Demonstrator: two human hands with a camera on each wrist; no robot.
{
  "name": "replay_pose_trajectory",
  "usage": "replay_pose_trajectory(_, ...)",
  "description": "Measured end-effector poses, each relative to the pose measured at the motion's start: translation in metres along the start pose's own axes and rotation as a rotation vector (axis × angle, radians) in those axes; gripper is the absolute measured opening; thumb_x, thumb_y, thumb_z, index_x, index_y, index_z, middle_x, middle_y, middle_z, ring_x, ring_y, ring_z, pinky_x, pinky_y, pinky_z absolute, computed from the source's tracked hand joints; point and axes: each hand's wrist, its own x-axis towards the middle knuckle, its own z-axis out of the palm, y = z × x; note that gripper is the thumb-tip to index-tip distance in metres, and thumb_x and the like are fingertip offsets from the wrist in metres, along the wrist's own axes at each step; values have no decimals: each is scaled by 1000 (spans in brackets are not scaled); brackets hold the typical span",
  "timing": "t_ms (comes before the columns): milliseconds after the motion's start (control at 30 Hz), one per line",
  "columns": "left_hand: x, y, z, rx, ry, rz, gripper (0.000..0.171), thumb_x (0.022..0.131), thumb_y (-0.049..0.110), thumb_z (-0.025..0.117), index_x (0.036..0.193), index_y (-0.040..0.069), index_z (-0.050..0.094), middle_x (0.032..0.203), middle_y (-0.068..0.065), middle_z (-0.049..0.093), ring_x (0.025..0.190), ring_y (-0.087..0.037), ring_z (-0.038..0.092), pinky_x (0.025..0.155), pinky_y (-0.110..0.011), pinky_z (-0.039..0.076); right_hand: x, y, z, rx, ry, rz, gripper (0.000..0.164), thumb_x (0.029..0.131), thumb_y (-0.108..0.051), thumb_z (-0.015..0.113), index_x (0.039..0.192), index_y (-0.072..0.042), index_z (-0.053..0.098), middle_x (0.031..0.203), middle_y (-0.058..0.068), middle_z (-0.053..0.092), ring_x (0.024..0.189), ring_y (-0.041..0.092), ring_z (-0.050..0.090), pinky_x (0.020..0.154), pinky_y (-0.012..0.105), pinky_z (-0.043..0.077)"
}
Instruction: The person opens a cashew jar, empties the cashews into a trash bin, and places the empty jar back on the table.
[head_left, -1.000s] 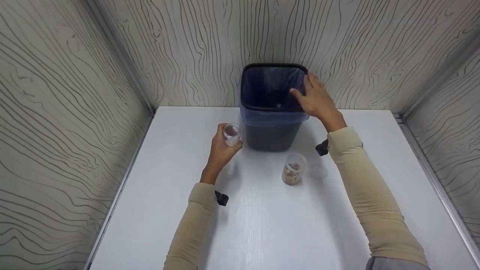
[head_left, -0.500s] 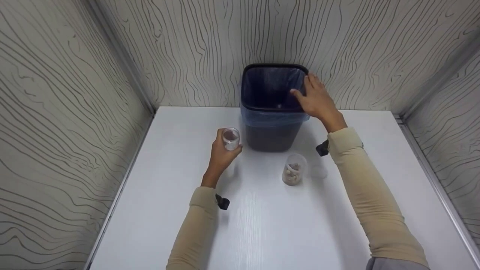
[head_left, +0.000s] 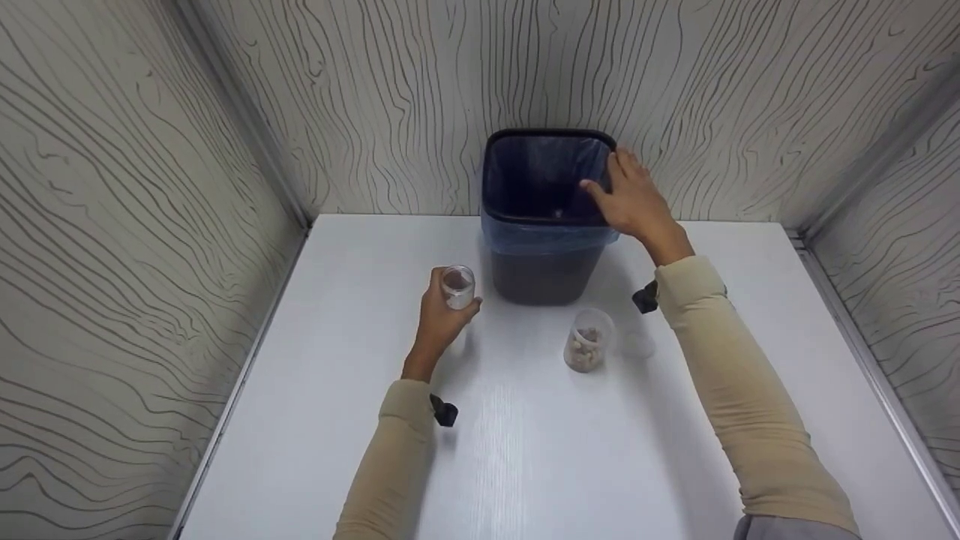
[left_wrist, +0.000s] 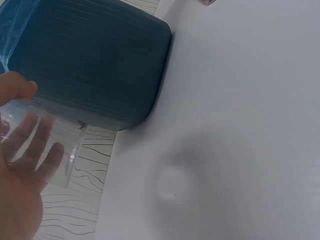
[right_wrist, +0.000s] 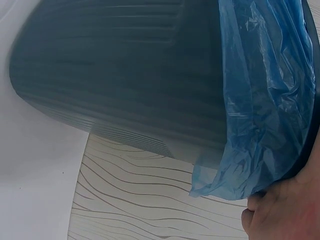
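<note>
In the head view my left hand (head_left: 441, 311) grips a clear plastic jar (head_left: 458, 287) upright, close to the left front of the trash bin. Fingers show through the jar's wall (left_wrist: 62, 145) in the left wrist view, with a small dark speck near its edge. The dark trash bin (head_left: 544, 274) has a blue liner (right_wrist: 260, 110) folded over its rim. My right hand (head_left: 637, 199) holds the bin's right rim, thumb on the opening's side and fingers along the outside. Front of the bin stands a second clear jar (head_left: 576, 360), partly filled with small pale pieces.
A clear round lid (head_left: 637, 344) lies flat beside the second jar on the white table (head_left: 525, 450). Wood-patterned panels (head_left: 390, 112) enclose the table at the back and both sides. The bin stands close to the back panel.
My left hand has drawn the jar slightly toward me and a little left, away from the bin. My right hand stays on the rim; the second jar and lid have not moved.
</note>
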Motion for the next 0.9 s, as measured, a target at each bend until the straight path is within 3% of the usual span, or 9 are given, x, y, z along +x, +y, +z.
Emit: replay_pose_trajectory(900,-14,-31,7,6,-23,-24,64,81,6,86,135,9,52,140,-16,66,137,-38,62,118,-56,45,0,-2,0,-19,11,0,90,112,-61,30,168,4,5,178,25,-2,166,42,-4,134,55,0)
